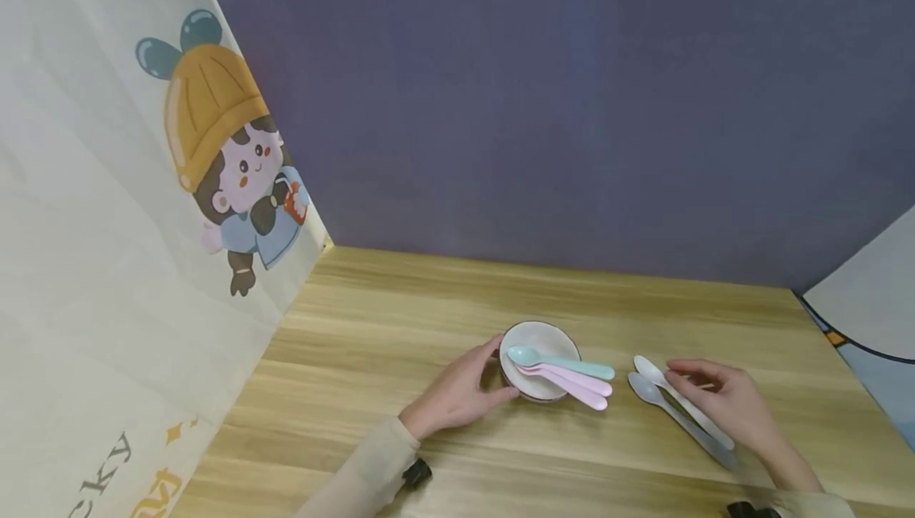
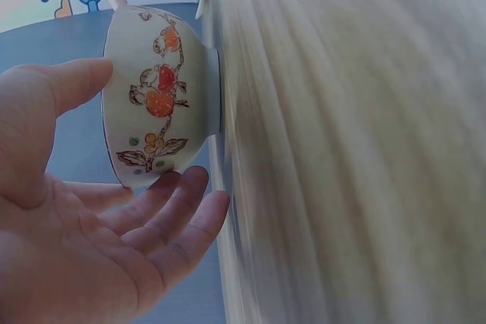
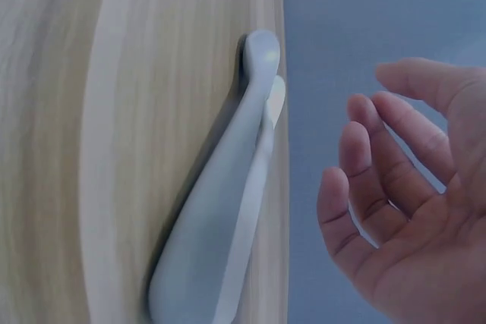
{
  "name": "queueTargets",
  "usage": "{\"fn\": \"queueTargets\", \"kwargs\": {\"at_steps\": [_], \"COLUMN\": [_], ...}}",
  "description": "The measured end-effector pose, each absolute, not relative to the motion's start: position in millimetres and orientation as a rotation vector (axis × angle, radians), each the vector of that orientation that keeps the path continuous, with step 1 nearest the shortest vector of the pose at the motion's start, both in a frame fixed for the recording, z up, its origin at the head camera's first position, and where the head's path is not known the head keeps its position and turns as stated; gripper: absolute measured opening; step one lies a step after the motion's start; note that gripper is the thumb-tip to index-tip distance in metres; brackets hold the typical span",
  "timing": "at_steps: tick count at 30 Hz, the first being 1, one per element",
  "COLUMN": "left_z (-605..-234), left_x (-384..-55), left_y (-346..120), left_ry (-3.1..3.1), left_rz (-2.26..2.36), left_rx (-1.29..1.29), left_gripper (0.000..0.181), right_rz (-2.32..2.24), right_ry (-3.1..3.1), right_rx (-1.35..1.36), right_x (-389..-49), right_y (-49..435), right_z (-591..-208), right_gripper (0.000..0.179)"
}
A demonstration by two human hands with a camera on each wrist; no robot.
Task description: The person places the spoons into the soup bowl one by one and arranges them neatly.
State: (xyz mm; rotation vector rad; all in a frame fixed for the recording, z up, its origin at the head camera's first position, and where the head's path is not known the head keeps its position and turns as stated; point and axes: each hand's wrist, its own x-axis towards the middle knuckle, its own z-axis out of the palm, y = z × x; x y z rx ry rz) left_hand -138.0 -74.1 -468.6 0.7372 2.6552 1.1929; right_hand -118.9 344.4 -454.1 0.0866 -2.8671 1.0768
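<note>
A small white bowl, painted with birds and berries, stands upright on the table. My left hand holds it at its left side, thumb on the rim and fingers around the wall. Inside lean a turquoise spoon and two pink spoons, handles sticking out over the right rim. To the right of the bowl, a grey spoon and a white spoon lie side by side on the wood. Close over the white one is my right hand, fingers loosely bent and nothing between them.
The wood-grain table meets a dark blue-grey panel at the back. A pale wall with a cartoon figure borders the left side, and another printed panel the right.
</note>
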Motion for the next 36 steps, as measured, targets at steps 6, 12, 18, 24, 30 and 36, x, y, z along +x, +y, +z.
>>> {"fn": "queueTargets", "kwargs": {"at_steps": [6, 12, 18, 24, 30, 36], "left_z": [-469, -468, -469, -468, -470, -467], "left_x": [-137, -137, -137, -136, -136, -135], "left_y": [-74, -75, -75, -75, -74, -74], "left_ry": [2.647, 2.645, 2.647, 2.637, 2.649, 2.644], "left_rz": [1.209, 1.205, 1.213, 1.229, 1.217, 1.221], "left_rx": [0.742, 0.741, 0.755, 0.773, 0.789, 0.755], "left_gripper": [0.086, 0.086, 0.086, 0.085, 0.085, 0.086], "right_rz": [1.022, 0.992, 0.966, 0.951, 0.952, 0.946], "right_ry": [-2.891, -2.941, -2.962, -2.934, -2.91, -2.948], "right_rx": [0.04, 0.018, 0.022, 0.057, 0.081, 0.045], "right_x": [-119, -117, -116, -116, -114, -114], "right_y": [350, 354, 357, 357, 360, 360], "right_z": [-460, -463, -469, -476, -482, -481], "right_gripper": [0.034, 0.034, 0.032, 0.026, 0.022, 0.027]}}
